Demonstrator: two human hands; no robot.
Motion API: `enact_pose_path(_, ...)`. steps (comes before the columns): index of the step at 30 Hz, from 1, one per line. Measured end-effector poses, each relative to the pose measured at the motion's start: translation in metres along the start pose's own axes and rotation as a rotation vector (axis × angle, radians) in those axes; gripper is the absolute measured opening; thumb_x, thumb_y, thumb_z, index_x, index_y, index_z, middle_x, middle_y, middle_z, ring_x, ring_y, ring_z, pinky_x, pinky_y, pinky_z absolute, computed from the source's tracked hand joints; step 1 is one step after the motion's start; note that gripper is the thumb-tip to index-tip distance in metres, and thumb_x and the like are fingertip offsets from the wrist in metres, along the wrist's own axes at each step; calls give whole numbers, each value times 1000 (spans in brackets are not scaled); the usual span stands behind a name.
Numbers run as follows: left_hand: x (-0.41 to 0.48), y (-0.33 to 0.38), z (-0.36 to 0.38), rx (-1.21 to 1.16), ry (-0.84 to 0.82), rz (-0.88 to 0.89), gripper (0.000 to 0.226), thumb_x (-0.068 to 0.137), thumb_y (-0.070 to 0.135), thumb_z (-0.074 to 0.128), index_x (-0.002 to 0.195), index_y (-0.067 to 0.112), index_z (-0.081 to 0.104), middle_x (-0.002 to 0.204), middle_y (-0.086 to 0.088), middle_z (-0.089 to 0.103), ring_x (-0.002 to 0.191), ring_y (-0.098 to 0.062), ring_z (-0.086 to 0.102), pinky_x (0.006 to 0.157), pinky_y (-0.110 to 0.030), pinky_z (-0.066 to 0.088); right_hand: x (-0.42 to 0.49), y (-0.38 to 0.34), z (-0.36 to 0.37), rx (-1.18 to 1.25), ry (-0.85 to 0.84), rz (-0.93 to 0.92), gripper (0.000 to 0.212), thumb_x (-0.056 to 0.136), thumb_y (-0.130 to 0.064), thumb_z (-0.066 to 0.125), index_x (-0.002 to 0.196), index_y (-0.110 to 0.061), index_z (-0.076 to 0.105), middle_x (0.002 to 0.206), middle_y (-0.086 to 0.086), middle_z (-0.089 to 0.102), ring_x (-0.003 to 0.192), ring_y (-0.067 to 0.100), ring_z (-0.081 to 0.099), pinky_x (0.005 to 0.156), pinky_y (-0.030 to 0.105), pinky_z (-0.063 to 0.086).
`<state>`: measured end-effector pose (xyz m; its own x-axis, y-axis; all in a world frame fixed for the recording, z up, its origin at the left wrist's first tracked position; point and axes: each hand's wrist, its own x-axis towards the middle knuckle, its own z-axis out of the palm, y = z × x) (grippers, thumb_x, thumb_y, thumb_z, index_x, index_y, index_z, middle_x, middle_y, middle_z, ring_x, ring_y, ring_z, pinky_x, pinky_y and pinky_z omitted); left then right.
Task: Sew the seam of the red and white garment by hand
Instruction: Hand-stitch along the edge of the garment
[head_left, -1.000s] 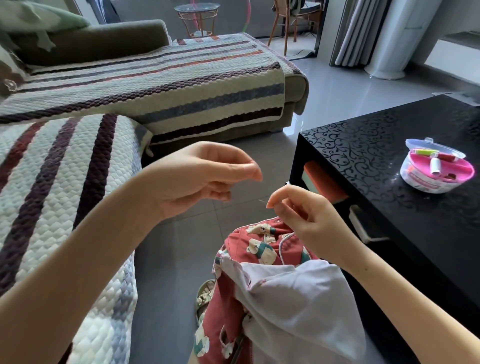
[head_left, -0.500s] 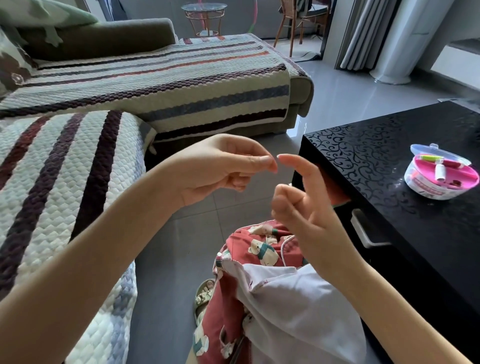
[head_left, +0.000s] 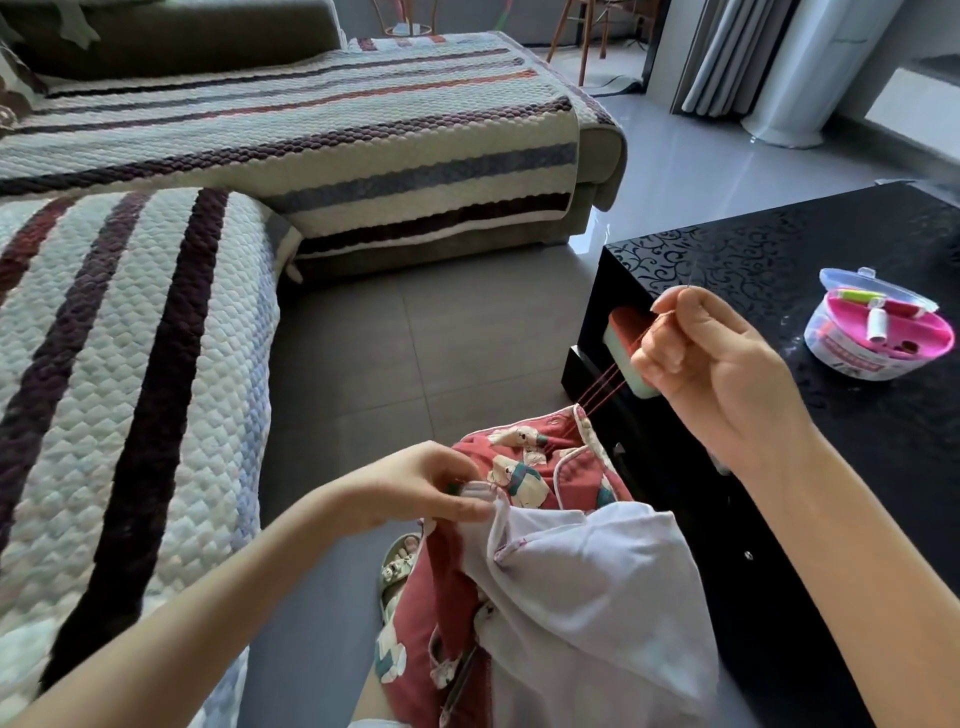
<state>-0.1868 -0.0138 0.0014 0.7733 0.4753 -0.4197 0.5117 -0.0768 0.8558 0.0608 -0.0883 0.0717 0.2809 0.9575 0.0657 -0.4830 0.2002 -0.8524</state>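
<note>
I see the right hand (head_left: 727, 379) up beside the tabletop (head_left: 779, 249). Its fingers (head_left: 670, 312) pinch the needle (head_left: 692, 278), whose thin tip points upward. Red thread (head_left: 605, 382) runs tight in several strands from this hand down to the garment (head_left: 571, 597), which lies on the lap between the two arms. The left hand (head_left: 415, 493) pinches its white edge near the seam.

I think the danger is in the pull. Too much force may break the thread or wrinkle the seam, and strands so close together may twist into a knot. If the left hold slips, the cloth will lift with the thread.

The sewing box (head_left: 878, 332) on the tabletop has a red label band, but its writing is too small to read. The garment shows only a bear print, with no words.
</note>
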Motion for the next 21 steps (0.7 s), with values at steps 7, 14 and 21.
enact_pose_path(7, -12, -6, 3, -568, -20, 42, 14, 74, 14, 71, 71, 1, 67, 66, -5, 59, 59, -11, 59, 57, -18, 48, 32, 41, -76, -179, 401, 375, 24, 103, -20, 39, 86, -13, 55, 79, 10, 69, 71, 20, 68, 64, 31, 59)
enact_pose_path(14, -33, -7, -4, -642, -5, 53, 39, 51, 27, 88, 72, 1, 70, 66, -9, 65, 63, -18, 65, 61, -22, 51, 43, 78, -156, 150, 950, 452, 37, 103, -8, 32, 68, -11, 45, 38, -2, 48, 30, 7, 44, 32, 15, 38)
enact_pose_path(21, -40, 10, 4, -631, 94, 98, 47, 38, 43, 95, 66, 10, 75, 66, -4, 68, 61, -12, 65, 60, -19, 52, 13, 65, -30, -766, 273, 158, 18, 93, -2, 52, 83, -10, 65, 49, -15, 53, 44, -4, 48, 43, 8, 35)
